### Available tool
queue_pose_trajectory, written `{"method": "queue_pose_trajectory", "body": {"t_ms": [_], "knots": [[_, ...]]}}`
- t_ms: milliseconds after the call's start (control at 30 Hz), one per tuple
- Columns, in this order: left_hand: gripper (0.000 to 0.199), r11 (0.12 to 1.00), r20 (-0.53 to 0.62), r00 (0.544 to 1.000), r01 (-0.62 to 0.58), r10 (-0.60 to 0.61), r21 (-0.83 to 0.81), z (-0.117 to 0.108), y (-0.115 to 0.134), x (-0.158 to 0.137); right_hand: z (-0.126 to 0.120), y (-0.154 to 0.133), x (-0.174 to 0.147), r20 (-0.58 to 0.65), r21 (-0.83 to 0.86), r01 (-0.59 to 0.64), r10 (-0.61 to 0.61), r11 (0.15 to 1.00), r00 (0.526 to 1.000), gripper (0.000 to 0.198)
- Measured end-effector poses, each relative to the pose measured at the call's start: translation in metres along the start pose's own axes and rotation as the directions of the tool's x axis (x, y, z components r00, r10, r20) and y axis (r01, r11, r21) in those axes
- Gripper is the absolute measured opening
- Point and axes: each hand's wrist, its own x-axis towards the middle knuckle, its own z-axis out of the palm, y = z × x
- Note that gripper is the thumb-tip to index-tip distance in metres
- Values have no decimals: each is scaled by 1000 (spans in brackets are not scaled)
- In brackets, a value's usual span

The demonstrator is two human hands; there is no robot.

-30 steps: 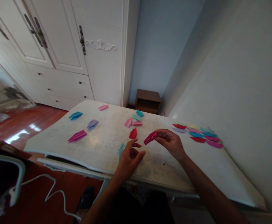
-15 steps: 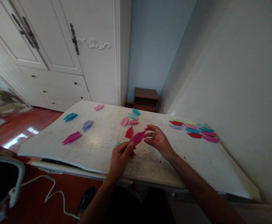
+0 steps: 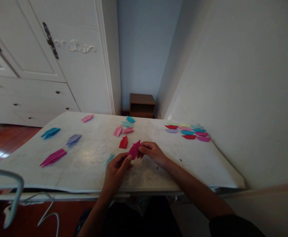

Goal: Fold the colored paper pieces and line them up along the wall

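Note:
Both hands hold a folded magenta paper piece (image 3: 134, 149) just above the white table (image 3: 89, 171). My left hand (image 3: 116, 169) pinches its lower end. My right hand (image 3: 151, 152) pinches its upper end. A red folded piece (image 3: 123, 142) lies on the table just beyond it. A teal piece (image 3: 110, 159) peeks out to the left of my left hand.
Folded papers lie scattered: magenta (image 3: 53, 157), lilac (image 3: 73, 139), blue (image 3: 50, 132), pink (image 3: 87, 118), and a cluster (image 3: 124, 127) at the centre back. Several flat folded pieces sit in rows (image 3: 187, 131) by the right wall. A brown side table (image 3: 142, 105) stands behind.
My left hand closed on the magenta piece, joining my right hand. Both hands drew nearer to me, and the view swung to the right.

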Motion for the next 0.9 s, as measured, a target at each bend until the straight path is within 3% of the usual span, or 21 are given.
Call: {"method": "queue_pose_trajectory", "body": {"t_ms": [400, 767, 900], "knots": [[26, 999, -92, 995, 45, -45, 0, 2, 0, -5, 2, -3, -10, 158, -29, -36, 40, 999, 987, 37], [29, 997, -100, 992, 83, -83, -9, 8, 2, -11, 3, -5, -17, 62, -68, -25, 29, 997, 998, 31], [28, 997, -103, 992, 70, -66, 36, 7, 4, -13, -7, -10, -20, -47, -78, 9, -13, 997, 999, 34]]}}
